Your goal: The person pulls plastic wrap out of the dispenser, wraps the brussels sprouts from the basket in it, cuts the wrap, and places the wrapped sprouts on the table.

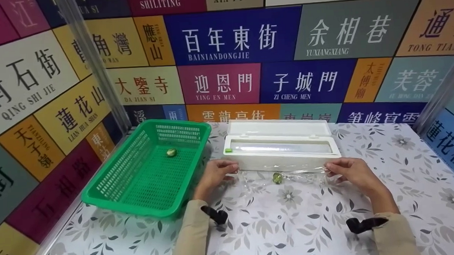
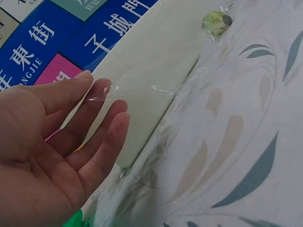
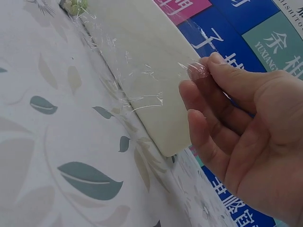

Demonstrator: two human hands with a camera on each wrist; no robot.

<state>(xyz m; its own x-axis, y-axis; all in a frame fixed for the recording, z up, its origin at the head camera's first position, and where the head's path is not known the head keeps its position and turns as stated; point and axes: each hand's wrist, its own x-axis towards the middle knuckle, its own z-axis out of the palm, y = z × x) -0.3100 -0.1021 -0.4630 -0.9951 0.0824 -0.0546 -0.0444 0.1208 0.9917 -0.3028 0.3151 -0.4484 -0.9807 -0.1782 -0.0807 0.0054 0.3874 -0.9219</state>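
Observation:
My left hand (image 1: 215,176) pinches one upper corner of a sheet of clear plastic wrap (image 2: 163,90) between thumb and fingertips. The opposite corner is pinched by my right hand (image 1: 353,173), so the film stretches between them in front of the white wrap dispenser box (image 1: 282,162). Its lower part hangs in creases near the patterned tablecloth. A small round green vegetable with a browned cut end (image 1: 277,178) lies between the hands, close against the film; both wrist views catch it at their upper edge.
The dispenser's lid (image 1: 276,127) stands raised at the back, and a green slider (image 1: 228,150) sits at its left end. On the left is a green plastic basket (image 1: 90,194) holding one small pale-green vegetable (image 1: 171,152). Sign-printed walls (image 1: 230,35) enclose the table.

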